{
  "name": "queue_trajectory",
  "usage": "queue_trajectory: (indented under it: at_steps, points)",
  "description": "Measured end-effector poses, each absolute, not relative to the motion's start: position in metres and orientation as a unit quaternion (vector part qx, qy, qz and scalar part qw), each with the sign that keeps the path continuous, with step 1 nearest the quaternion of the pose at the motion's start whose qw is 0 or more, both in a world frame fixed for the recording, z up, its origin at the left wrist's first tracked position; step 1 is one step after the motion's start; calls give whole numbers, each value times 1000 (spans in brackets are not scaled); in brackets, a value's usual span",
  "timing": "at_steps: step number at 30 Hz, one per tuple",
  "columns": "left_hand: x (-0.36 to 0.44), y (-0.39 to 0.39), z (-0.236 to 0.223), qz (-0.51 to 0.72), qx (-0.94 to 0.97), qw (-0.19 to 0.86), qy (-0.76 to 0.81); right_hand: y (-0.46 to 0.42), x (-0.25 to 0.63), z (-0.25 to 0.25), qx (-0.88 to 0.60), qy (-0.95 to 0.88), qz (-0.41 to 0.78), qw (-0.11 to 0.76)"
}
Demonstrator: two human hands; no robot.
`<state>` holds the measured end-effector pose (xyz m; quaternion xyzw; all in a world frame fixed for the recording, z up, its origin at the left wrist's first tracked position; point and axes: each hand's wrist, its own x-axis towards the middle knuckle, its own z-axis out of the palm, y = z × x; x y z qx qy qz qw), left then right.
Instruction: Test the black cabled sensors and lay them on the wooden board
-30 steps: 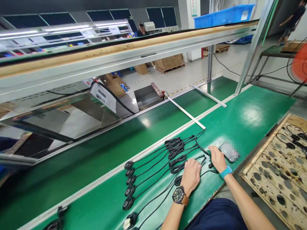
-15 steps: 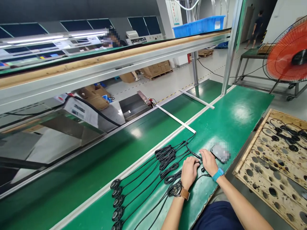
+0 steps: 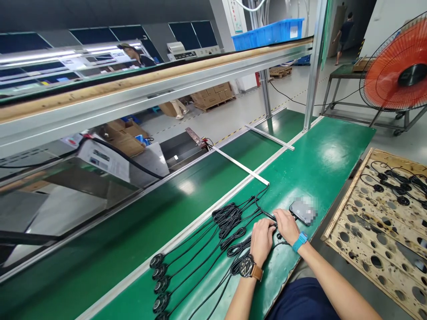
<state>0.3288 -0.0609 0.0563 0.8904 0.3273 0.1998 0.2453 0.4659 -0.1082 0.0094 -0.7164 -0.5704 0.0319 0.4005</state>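
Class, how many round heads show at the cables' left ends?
5 heads in a row on the bench, lower left, the lowest cropped; more may lie out of view.

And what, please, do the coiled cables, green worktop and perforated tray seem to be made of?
Coiled cables: probably rubber or plastic jackets, satin black, smoothly looped. Green worktop: likely rubber or vinyl sheet, glossy, showing glare. Perforated tray: apparently matt wood, pale and stained.

Green bench point(image 3: 320, 164) carries black cables point(image 3: 232, 218).
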Motion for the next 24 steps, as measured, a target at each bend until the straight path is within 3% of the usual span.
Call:
queue_trajectory:
  at_steps: [13, 18, 24]
  points:
    - [323, -67, 57, 254, 880, 252, 311, -115, 463, 23, -699, -599, 14, 391]
    - [239, -70, 62, 326, 829, 142, 431, -168, 476, 26, -722, -539, -58, 430]
    - [109, -94, 62, 359, 707, 58, 607, -209, 496, 9, -788, -471, -140, 370]
